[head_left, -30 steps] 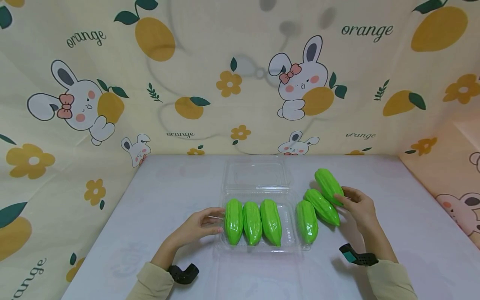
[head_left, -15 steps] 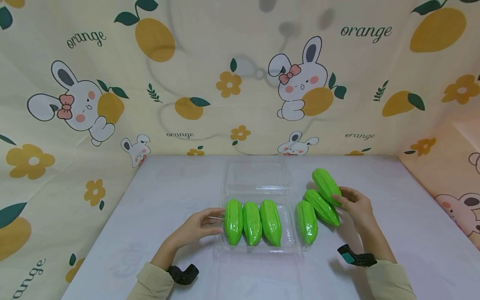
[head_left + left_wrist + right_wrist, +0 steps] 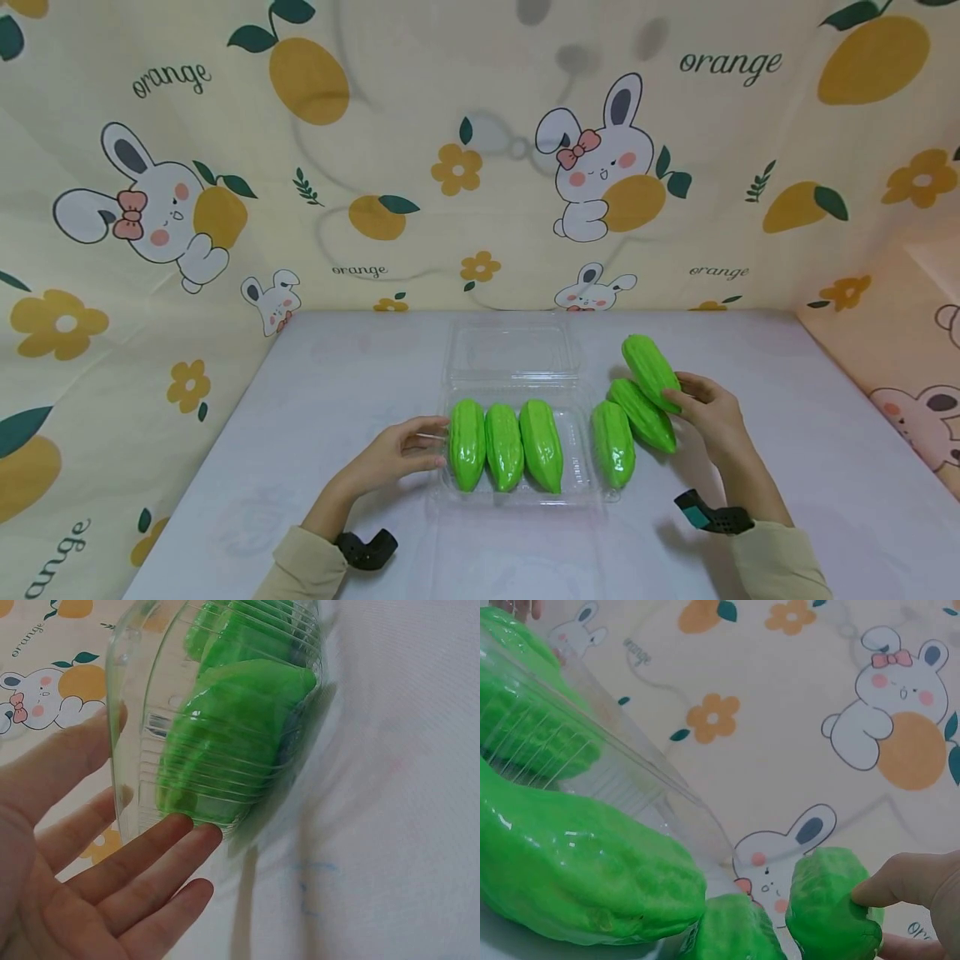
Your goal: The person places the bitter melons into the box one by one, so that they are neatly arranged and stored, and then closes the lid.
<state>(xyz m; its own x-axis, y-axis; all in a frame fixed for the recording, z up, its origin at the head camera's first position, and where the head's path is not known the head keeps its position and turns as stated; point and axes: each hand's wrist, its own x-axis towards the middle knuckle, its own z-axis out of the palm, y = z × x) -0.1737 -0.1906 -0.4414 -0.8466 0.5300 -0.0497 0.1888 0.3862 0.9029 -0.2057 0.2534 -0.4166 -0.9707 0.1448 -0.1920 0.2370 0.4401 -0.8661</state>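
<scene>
My right hand has its grip on the far gourd: thumb and fingertips curl onto its near end, and the right wrist view shows the thumb pressed into the green skin. That gourd lies tilted on the desk, right of the tray, its lower end over or against the middle gourd; I cannot tell whether it is lifted clear. The near gourd lies just beside the tray's right rim.

My left hand holds nothing. Its fingers are nearly straight and rest against the tray's left wall; the left wrist view shows fingertips touching the clear ribbed plastic.

Three gourds lie side by side inside the tray, lengthwise, touching one another. The clear lid lies open behind it, flat on the desk.

A cloth printed with rabbits and oranges stands behind and at both sides.
</scene>
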